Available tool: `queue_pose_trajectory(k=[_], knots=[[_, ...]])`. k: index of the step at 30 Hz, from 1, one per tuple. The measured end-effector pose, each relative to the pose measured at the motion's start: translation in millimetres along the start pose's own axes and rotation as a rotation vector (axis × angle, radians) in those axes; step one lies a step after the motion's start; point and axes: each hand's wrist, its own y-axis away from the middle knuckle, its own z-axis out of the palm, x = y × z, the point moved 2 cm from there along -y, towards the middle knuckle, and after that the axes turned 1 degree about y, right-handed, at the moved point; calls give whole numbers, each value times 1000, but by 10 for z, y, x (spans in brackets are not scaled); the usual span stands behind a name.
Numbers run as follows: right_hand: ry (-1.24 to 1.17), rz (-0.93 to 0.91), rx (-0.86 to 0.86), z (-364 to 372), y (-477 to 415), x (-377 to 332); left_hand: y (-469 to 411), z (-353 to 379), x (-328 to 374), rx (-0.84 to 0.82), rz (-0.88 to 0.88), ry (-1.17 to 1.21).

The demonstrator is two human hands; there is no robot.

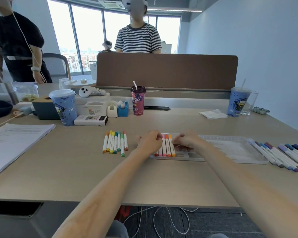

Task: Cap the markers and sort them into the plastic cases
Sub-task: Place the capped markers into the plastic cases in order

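A stack of white printed paper (15,141) lay flat at the left edge of the pale, wood-grain table (76,169). Right of it, seven loose markers (115,142) rested side by side on the bare tabletop. They were slim white barrels with orange, yellow, green and red caps at both ends, and their long axes ran away from me.

My left hand (150,141) came next, knuckles up and fingers curled over the far caps of the row in the case. I could not tell whether it pinched one.

Five markers in the case (165,146) lay parallel and touching, in reds, pinks and oranges, pointing away from me like the loose group. They filled the left part of the clear plastic case (239,152), a shallow, glossy rectangular tray with a ribbed far wall.

My right hand (187,140) hovered over the case just beside that row, with its fingertips bent down at the orange marker's barrel (grip or mere touch, I could not tell).

Further right, blue and purple markers (279,155) lay on the table, fanned at a slant.

Behind stood a brown fabric desk divider (167,71), a purple drink cup (138,100) with a straw, tall bright windows and plain pale walls.
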Motion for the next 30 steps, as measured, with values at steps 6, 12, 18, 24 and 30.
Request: queue_pose_trajectory(k=[6,12,18,24,30], knots=[[14,17,-11,7,-12,-23,14,-5,12,-2,6,6],[126,53,-28,2,36,-92,15,-11,28,-9,4,-5],[143,72,4,-8,96,-145,-3,-13,38,1,25,15],[89,75,53,-51,85,-88,-20,-9,38,-11,18,13],[138,39,53,-72,50,-29,-21,17,49,-28,18,30]])
